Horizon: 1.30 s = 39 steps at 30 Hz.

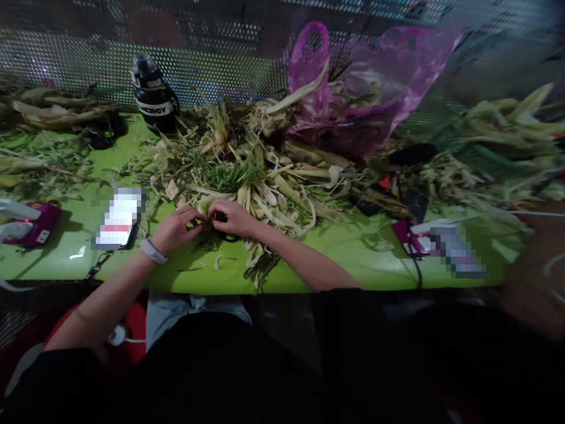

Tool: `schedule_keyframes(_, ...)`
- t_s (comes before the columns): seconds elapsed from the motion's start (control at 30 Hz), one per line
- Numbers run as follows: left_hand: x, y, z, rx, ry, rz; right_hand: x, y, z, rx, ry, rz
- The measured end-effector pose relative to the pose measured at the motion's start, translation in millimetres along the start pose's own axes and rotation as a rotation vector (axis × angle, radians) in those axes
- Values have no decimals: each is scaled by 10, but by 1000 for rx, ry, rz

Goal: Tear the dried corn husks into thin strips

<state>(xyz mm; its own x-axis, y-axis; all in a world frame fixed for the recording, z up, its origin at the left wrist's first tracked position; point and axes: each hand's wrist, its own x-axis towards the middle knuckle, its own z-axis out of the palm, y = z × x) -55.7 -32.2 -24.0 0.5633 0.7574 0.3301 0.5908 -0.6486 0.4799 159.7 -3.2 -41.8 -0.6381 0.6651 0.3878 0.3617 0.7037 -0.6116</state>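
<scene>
The two hands meet low over the green worktop (189, 280), a little left of its middle and nearer the front edge than the back. The left hand (176, 227) has its thumb and fingers drawn in to the tips, and the right hand (232, 217) curls its thumb and forefinger round into a loose ring. Their fingertips come in close to one another beside a pale leaf (203, 204). From where I stand the spot is small and dark, so I cannot tell whether either pinch is clamped on a scrap or just touching it.

The left forearm slants up from the front left corner, a pale band (153, 251) at its wrist; the right forearm reaches in across the front edge from the other side. Both wrists lie low, with the backs of the hands upward.

The pile of dry leaves (265, 200) spreads behind and to the right of the hands, from the back edge to near the front edge, with a tuft of green stems (232, 175) on it. A black bottle (154, 97) stands upright by the back edge on the left, a pink plastic bag (353, 106) by the back edge right of the middle. A phone (118, 218) lies left of the left hand, near the front edge.
</scene>
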Motion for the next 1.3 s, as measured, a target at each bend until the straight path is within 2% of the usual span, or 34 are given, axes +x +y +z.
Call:
schedule_keyframes(0.27,-3,24,8,21,26,1,-8,-22,-11,-1,0,4)
schedule_keyframes(0.63,-32,114,89,250,36,-35,-40,-68,-26,28,41,-64)
schedule_keyframes(0.77,-26,104,89,210,29,-48,-36,-57,-20,34,13,-50)
schedule_keyframes(0.97,-19,50,82,-1,134,-45,-56,-148,-128,-29,69,-4)
schedule_keyframes(1.17,-13,34,94,-73,132,-13,-106,-189,-192,-256,-122,130)
schedule_keyframes(1.3,12,53,65,-119,122,-26,-80,-132,-198,-129,-195,58)
